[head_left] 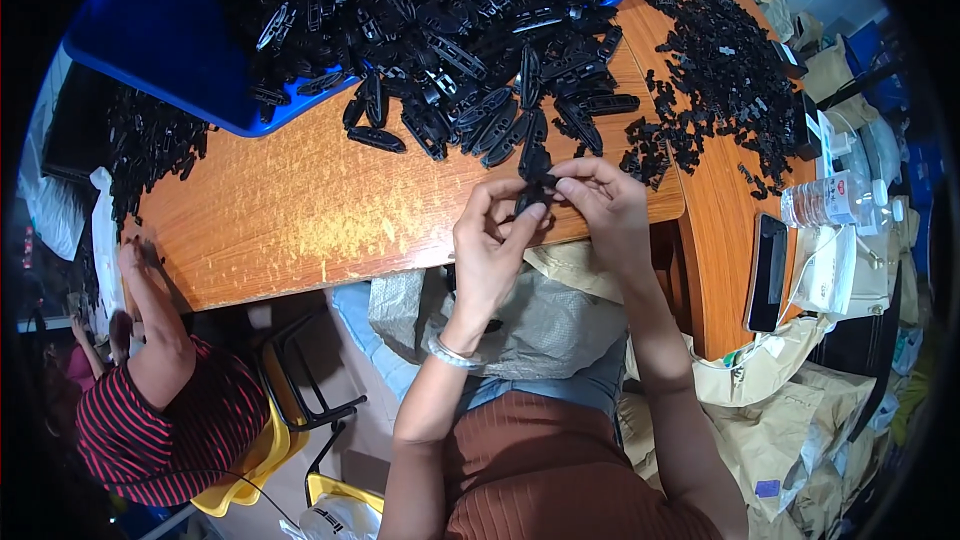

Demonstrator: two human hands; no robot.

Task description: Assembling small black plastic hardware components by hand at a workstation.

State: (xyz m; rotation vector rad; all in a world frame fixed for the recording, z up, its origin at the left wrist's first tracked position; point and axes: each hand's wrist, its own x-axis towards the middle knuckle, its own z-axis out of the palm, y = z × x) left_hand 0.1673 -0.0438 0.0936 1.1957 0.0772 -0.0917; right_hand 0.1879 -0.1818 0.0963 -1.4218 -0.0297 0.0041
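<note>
My left hand (pixel 492 238) pinches a long black plastic part (pixel 535 165) near the table's front edge, its fingers and thumb closed around the lower end. From the right, my right hand (pixel 606 202) has thumb and forefinger pressed together at the side of that part. Whether a small black piece sits between those right fingertips is hidden. Just beyond my hands lies a heap of long oval black plastic parts (pixel 460 55), spilling out of a blue bin (pixel 190 90). Off to the right is a spread of small black pieces (pixel 715 70).
The worn wooden table (pixel 330 210) carries another black heap (pixel 150 145) at far left, beside a co-worker in a striped shirt (pixel 180 420). At right are a phone (pixel 766 273) and a plastic bottle (pixel 825 200). Brown paper sacks (pixel 770 430) stand on the floor.
</note>
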